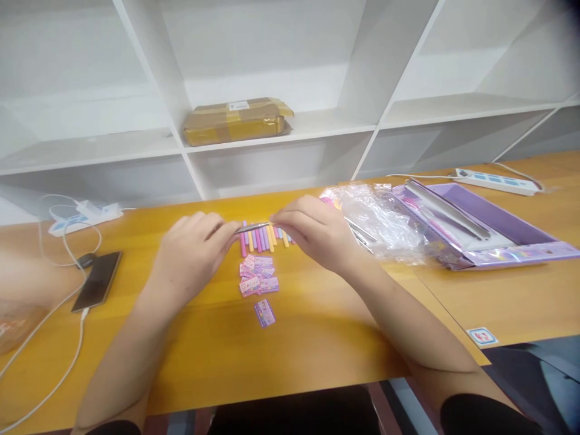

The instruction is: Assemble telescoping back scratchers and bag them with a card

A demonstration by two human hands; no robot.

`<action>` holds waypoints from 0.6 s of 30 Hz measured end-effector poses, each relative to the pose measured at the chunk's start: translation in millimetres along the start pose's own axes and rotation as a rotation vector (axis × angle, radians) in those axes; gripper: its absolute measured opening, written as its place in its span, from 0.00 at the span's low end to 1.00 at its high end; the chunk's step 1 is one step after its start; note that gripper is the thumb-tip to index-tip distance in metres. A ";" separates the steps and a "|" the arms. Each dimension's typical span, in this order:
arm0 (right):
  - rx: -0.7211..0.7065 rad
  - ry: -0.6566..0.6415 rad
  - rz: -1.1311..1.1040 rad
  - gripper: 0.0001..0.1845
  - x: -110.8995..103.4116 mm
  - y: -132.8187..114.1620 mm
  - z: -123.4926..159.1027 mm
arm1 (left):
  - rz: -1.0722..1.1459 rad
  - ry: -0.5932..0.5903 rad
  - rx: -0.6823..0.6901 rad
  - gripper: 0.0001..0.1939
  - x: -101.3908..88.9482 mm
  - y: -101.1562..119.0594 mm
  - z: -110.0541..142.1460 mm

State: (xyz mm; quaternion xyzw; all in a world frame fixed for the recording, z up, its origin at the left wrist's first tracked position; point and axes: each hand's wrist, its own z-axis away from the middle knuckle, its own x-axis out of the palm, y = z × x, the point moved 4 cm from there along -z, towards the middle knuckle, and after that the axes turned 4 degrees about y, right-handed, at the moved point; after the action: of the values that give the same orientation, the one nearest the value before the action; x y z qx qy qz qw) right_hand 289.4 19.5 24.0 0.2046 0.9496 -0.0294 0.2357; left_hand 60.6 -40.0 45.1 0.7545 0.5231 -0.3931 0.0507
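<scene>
My left hand (190,251) is closed round one end of a slim silver pen-like rod (252,228), held level above the table. At the rod's other end, the fingers of my right hand (317,232) are pinched together; a small yellowish bit shows there, too small to name. Just beneath lies a row of pink, purple and yellow sticks (260,239), partly covered by my right hand. Nearer to me is a loose pile of small pink and purple printed cards (257,275), with a single card (264,313) apart from it.
Right of my hands lie silver rods (360,232), crumpled clear plastic (385,217) and an open purple box (512,260). A phone (97,281) with cables and a power strip (86,219) are on the left. Another power strip (496,181) and a taped parcel (235,124) are farther back.
</scene>
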 end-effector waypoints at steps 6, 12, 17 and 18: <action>-0.018 0.053 0.219 0.07 -0.2 -1.7 -0.3 | -0.012 0.041 0.010 0.03 0.8 -1.4 1.3; -0.030 0.071 0.355 0.12 5.5 2.8 1.1 | -0.085 0.120 0.036 0.04 8.7 -8.3 2.3; 0.003 0.118 0.318 0.13 1.9 16.2 1.9 | -0.093 0.172 0.027 0.07 14.5 -18.8 2.8; 0.020 0.126 0.308 0.13 -0.2 20.5 2.2 | -0.093 0.178 0.022 0.08 14.7 -21.2 3.2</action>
State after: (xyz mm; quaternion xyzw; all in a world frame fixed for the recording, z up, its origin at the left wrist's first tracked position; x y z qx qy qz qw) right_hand 298.7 37.8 23.0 0.3513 0.9197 0.0106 0.1752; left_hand 43.5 -21.1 40.5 0.7619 0.5557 -0.3321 -0.0224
